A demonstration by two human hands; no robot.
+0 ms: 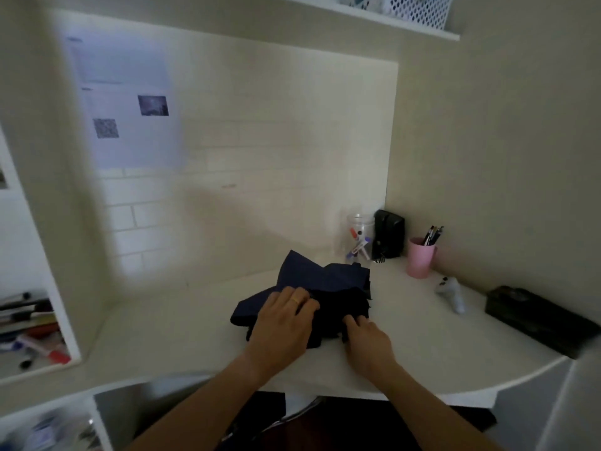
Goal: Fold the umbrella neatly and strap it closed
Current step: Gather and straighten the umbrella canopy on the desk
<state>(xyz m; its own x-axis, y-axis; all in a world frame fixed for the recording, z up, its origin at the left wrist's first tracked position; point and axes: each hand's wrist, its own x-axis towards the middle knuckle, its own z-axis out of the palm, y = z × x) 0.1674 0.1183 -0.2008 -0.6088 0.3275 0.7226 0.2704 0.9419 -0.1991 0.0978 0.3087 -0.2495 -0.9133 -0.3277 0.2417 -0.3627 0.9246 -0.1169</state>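
Umbrella point(325, 281): dark navy, lying in loose rumpled folds on the white desk point(182, 323), about mid-desk and toward the right; one flap raised at the far left corner; strap not discernible in the dark cloth.
Left hand point(283, 323): resting palm down on the near left part of the fabric; fingers fairly straight and laid close together, pressing rather than curling; ring point(295, 300) on one finger.
Right hand point(367, 340): at the near right edge of the cloth; fingertips bent down into the folds, touching fabric; pinching or merely pressing, cannot tell, since the tips are lost in the dark cloth.
Far right corner of desk: clear jar point(357, 237) holding markers; black object point(388, 234) just beside it to the right; pink cup point(420, 257) with pens, further right and nearer.
Right edge of desk: small pale figure point(452, 292), well apart from the umbrella; long black case point(536, 317) beyond it to the right.
Left side: open cubby with pens and markers point(31, 330); printed sheets point(126, 102) on the wall above.
Top right: shelf with a white perforated basket point(419, 9).
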